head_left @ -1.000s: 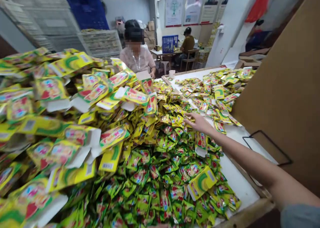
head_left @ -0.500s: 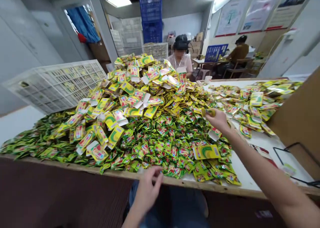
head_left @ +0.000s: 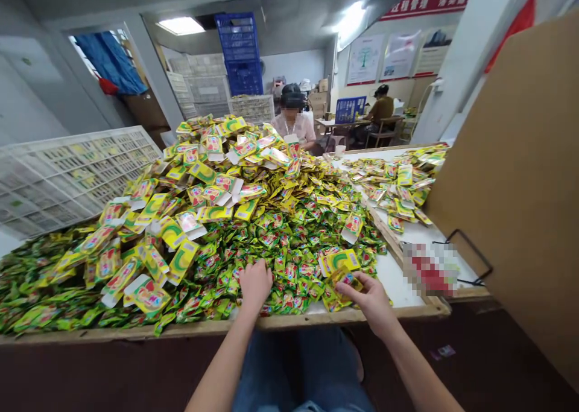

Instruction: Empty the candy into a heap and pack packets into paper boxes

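A big heap of small green and yellow sachets (head_left: pixel 280 243) covers the table (head_left: pixel 289 323), with flat yellow cartons (head_left: pixel 199 177) piled on top and to the left. My left hand (head_left: pixel 254 282) rests knuckles-up on the sachets at the near edge, fingers curled into the pile. My right hand (head_left: pixel 368 297) is at the near edge too, pinching a yellow sachet (head_left: pixel 346 277) between thumb and fingers. A flat yellow carton (head_left: pixel 339 260) lies just beyond it.
A large brown cardboard sheet (head_left: pixel 511 177) leans at the right. A white plastic crate (head_left: pixel 67 171) lies at the left. A person (head_left: pixel 293 119) sits across the table, another farther back. A second spread of sachets (head_left: pixel 398 180) covers the far right table.
My right hand has drawn back from the middle of the heap to the near edge with a sachet. My left hand has risen from below the table onto the pile.
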Available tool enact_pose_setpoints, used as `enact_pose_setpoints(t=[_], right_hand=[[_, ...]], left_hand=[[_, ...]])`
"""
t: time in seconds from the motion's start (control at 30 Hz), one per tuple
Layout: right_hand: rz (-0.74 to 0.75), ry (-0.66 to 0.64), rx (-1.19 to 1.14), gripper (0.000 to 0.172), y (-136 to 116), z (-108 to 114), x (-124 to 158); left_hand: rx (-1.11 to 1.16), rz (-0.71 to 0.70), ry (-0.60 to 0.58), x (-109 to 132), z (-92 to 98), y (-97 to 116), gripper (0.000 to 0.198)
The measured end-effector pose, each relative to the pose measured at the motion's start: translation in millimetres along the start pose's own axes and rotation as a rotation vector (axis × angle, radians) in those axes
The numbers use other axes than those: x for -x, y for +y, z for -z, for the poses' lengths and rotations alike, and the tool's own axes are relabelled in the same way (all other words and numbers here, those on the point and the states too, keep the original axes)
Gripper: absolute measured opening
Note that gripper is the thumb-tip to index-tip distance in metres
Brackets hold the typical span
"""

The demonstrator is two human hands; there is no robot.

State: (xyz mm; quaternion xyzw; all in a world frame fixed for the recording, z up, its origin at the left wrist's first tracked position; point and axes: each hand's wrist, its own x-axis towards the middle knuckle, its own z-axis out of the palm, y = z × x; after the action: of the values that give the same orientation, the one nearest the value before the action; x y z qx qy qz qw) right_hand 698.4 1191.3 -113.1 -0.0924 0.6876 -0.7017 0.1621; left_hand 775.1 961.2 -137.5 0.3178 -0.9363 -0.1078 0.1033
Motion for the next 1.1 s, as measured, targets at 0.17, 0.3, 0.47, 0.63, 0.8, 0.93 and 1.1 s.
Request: enact_pose_setpoints(t=[0.17, 0.3, 0.47, 0.63, 0.8, 0.93, 1.1], right_hand=[[0.068, 0.027, 0.027, 0.046, 2.4, -2.9, -13.6], [0.022, 0.046, -0.033, 0.049, 7.9, -31.5, -19.9], [-0.171, -0.202, -0.256, 0.051, 20.8, -51.0, -3.7], [-0.049, -0.09, 0.016, 0.045, 22.4, -2.9, 10.4], [-0.047, 0.235, 0.003, 0.054, 10.8, 63.7, 11.7], [-0.033, 0.312, -0.01, 0.048, 4.2, 85.9, 17.4], [0.022, 0.058, -0.025, 0.048, -0.1, 65.3, 15.6]], left_hand=[[0.301, -0.151, 0.037, 11.6, 17.1, 14.8, 0.027], [0.825, -0.244, -0.029, 30.5, 19.1, 38.4, 0.027], [0.793, -0.342, 0.193, 48.2, -4.9, 58.0, 0.018], [0.689, -0.569, -0.022, 44.1, -19.5, 87.0, 0.019], [0.324, -0.614, 0.0, 5.0, -37.5, 130.0, 0.048], [0.214, -0.636, 0.006, -11.2, -51.5, 138.9, 0.057], [0.362, -0.76, 0.243, -3.1, -43.8, 119.4, 0.038]])
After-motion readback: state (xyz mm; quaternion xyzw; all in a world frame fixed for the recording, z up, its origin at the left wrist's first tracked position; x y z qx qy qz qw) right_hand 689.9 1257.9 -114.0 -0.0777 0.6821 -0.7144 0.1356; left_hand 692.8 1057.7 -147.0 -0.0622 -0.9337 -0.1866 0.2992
